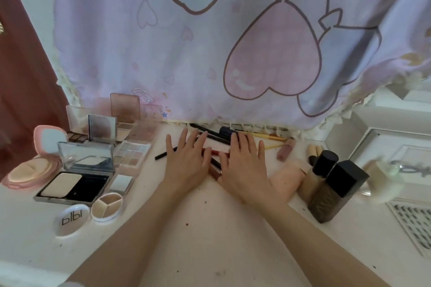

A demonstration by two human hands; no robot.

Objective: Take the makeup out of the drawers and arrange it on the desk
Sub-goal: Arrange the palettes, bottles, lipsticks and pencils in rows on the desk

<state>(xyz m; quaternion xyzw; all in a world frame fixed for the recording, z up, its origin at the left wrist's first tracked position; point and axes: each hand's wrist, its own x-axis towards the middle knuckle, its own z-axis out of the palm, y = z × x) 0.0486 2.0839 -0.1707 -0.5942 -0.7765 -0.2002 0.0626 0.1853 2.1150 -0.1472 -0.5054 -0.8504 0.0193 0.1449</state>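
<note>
On the white desk (pixel 210 228), both hands lay flat, fingers straight and spread, gripping nothing. Her left hand (pixel 187 161) and right hand (pixel 243 165) pressed down side by side on a cluster of dark pencils (pixel 211 134) and reddish lip sticks (pixel 215 152) near the curtain (pixel 186 53). Open compacts and an eyeshadow palette (pixel 131 155) sat to the left; two foundation bottles (pixel 335 190) stood upright at the right.

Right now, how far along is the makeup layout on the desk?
Mostly out: open compacts and an eyeshadow palette sit grouped left, foundation bottles right. In hand: left hand and right hand lie flat, fingers straight, over loose pencils. Left: lining those up. Drawers aren't visible.
</note>
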